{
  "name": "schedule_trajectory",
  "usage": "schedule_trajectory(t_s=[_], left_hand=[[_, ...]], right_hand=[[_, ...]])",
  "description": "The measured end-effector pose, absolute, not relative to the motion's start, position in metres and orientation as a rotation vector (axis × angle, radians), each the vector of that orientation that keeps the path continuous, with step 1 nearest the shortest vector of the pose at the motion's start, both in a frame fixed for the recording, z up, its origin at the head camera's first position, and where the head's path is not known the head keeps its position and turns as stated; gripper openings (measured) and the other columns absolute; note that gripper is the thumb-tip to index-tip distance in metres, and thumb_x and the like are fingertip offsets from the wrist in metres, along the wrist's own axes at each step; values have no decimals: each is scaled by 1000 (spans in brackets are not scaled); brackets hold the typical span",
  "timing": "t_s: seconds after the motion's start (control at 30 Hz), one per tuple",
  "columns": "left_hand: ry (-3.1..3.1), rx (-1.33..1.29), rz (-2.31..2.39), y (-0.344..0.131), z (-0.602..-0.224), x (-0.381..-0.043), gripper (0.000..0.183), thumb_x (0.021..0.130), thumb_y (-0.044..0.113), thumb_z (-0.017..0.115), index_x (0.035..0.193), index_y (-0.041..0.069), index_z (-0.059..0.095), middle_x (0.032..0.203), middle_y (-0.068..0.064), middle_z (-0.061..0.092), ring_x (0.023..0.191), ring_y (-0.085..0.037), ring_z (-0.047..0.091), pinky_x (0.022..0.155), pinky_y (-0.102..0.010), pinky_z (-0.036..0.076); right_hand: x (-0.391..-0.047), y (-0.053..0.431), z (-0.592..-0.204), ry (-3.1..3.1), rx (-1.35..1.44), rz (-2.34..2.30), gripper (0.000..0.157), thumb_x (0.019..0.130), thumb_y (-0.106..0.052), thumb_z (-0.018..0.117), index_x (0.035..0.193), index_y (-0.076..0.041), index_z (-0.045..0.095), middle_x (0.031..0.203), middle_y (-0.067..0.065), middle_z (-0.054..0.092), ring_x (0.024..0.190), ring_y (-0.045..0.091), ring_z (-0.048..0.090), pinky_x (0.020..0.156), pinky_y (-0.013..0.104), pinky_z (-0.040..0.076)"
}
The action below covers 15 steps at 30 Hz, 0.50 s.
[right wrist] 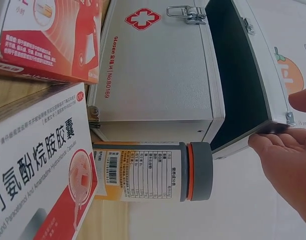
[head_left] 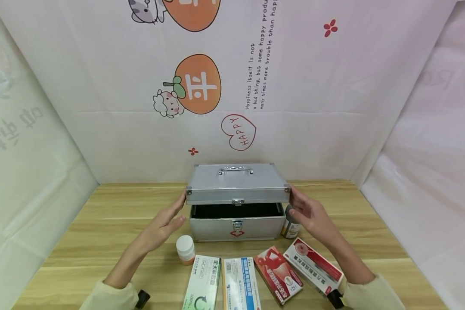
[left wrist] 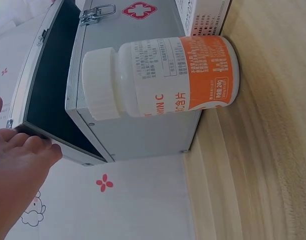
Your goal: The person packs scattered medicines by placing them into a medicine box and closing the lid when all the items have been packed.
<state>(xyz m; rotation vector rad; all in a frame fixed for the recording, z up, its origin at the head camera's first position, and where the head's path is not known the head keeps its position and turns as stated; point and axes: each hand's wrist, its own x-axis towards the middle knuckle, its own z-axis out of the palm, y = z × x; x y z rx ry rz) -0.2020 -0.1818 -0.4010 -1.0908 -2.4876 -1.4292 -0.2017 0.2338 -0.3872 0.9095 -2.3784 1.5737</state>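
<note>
Lid [head_left: 238, 183] partly raised on case [head_left: 217, 229], toward table's [head_left: 120, 206] back; long axis runs left to right. Left hand [head_left: 160, 226] touches its left end, right hand [head_left: 314, 217] its right; neither plainly nearer. Fingers [right wrist: 287, 142] of both fairly straight, thumbs set apart, nothing gripped.

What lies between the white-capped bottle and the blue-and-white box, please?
The green-and-white box lies between them in the head view.
</note>
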Motion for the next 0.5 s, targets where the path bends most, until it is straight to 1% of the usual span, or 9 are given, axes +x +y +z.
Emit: schedule_trajectory(t_s=[0.1,0.17,0.2,0.27,0.4,0.5], left_hand=[[-2481,-1083,-1415,-180,-399,-204,65,103,3,43,155,-11,6,164,-29,4,151,-38,12,116,-6,14],[-2475,-1080,-1405,-179,-398,-205,67,103,2,43,155,-10,4,164,-28,2,150,-44,11,116,-6,13],[-2475,-1075,-1406,-178,-397,-206,68,103,3,44,156,-8,3,165,-26,1,151,-42,10,117,-6,12],[-2479,-1063,-1403,-177,-396,-207,70,103,4,44,157,-5,1,166,-24,-1,152,-42,9,117,-6,11],[-2489,-1050,-1395,-176,-393,-209,73,104,7,45,159,1,-3,167,-20,-5,152,-46,8,116,-5,10],[-2490,-1056,-1378,-175,-393,-210,75,103,6,45,159,3,-5,167,-19,-7,152,-46,8,116,-5,10]], right_hand=[[-204,234,-387,-2344,906,1608,62,96,15,46,150,18,16,150,44,24,137,2,38,104,11,38],[-205,233,-386,-2320,902,1610,62,95,17,46,149,20,15,149,45,23,131,-11,38,104,10,37],[-206,233,-385,-2315,899,1606,62,95,17,46,148,21,15,148,46,22,129,-15,38,104,9,37],[-207,232,-384,-2302,901,1594,63,94,18,46,148,21,14,149,46,21,130,-15,38,104,9,37],[-210,230,-380,-2291,906,1573,65,94,18,47,150,18,15,153,43,19,133,-13,35,105,10,37],[-211,229,-378,-2295,907,1570,67,94,18,47,152,15,14,155,40,17,139,-3,33,107,10,35]])
